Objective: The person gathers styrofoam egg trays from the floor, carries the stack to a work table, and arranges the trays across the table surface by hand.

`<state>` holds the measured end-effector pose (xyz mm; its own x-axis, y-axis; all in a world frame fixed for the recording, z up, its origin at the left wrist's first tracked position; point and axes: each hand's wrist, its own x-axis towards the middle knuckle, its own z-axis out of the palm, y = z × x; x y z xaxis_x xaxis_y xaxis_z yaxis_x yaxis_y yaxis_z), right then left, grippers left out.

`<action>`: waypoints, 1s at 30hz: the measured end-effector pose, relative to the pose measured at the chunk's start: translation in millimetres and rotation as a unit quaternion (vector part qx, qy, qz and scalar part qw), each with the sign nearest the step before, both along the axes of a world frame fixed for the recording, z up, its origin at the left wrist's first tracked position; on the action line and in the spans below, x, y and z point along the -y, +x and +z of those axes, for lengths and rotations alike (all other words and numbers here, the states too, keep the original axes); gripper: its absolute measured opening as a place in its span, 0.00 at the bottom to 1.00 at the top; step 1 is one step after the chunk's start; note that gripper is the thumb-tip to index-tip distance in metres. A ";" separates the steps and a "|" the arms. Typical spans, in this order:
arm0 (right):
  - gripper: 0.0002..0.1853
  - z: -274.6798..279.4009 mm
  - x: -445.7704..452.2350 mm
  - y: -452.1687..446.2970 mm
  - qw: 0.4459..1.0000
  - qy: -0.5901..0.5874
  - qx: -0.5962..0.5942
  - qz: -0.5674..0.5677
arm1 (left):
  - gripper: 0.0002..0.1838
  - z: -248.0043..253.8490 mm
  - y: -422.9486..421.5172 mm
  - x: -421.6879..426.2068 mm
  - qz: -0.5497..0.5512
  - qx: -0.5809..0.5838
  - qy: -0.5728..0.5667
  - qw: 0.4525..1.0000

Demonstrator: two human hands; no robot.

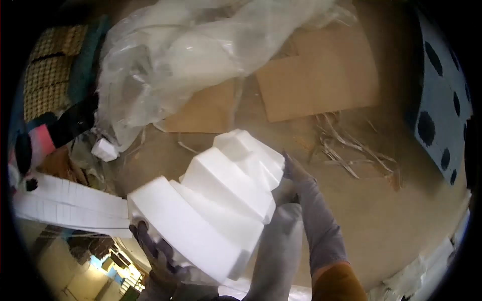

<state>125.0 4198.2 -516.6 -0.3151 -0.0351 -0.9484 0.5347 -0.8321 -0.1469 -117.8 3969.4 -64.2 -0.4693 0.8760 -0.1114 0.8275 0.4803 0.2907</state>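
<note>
A white moulded foam packaging stack (216,195) with stepped sides lies tilted across the middle of the head view, above my legs. Whether it is one piece or several nested together I cannot tell. At its lower left end, my left hand (159,258) in a dark glove grips the edge, fingers curled around it. My right hand (297,171), in a grey glove and sleeve, presses against the far right end, its fingertips partly hidden behind the foam.
Clear plastic sheeting (201,55) is heaped at the top beside flat cardboard (321,75). Loose straps (351,150) lie on the floor. A blue-grey panel with dark spots (437,100) stands right. At left are a long white foam row (70,203) and a dark sleeve with pink (44,138).
</note>
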 end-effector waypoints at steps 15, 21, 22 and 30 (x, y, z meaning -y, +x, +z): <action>0.28 276.8 -61.1 -7.2 0.910 0.133 -0.341 0.195 | 0.38 160.5 -55.9 24.0 0.177 0.240 -0.021 0.954; 0.28 451.0 -18.6 -105.3 0.920 -0.011 -0.352 0.172 | 0.43 331.5 34.0 99.4 0.371 0.161 0.233 0.884; 0.28 474.2 -5.0 -113.1 0.916 -0.035 -0.358 0.180 | 0.40 343.7 52.9 122.0 0.361 0.076 0.232 0.900; 0.27 608.9 107.1 -86.4 0.877 -0.140 -0.375 0.266 | 0.37 501.2 235.0 244.7 0.590 0.076 0.252 0.763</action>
